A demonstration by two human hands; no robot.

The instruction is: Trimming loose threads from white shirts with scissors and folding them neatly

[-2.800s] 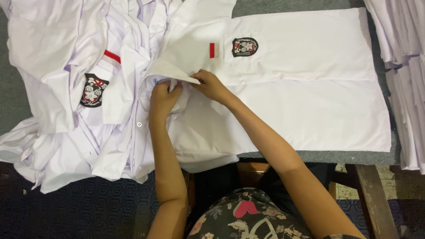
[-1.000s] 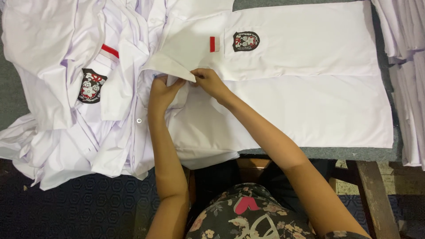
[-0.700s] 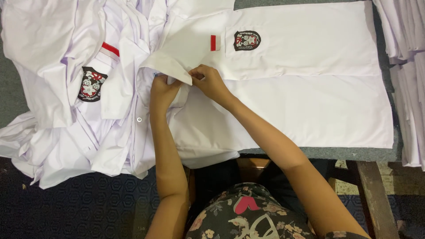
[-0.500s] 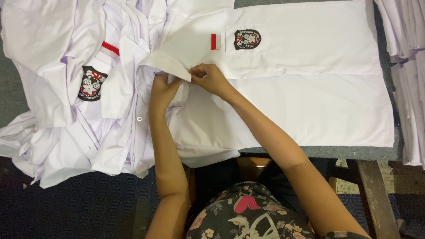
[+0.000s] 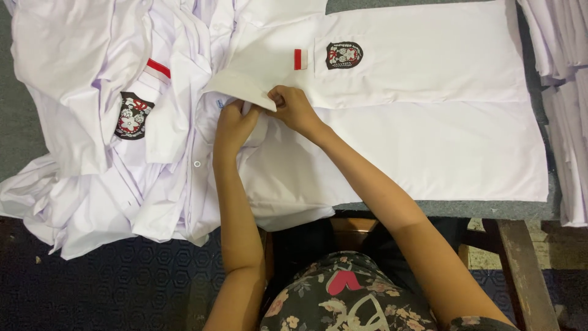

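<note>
Your left hand (image 5: 234, 122) and right hand (image 5: 293, 107) both pinch closed on the collar (image 5: 240, 89) of the shirt (image 5: 429, 141) laid flat on the counter (image 5: 447, 209). Body smoothed; collar unfinished. Heap (image 5: 92, 153) at left looks unfolded.

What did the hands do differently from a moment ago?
Very little. Both hands, the left hand and the right hand, still pinch the collar of the flat white shirt; the right one has crept slightly up it. The shirt pile has not moved.
</note>
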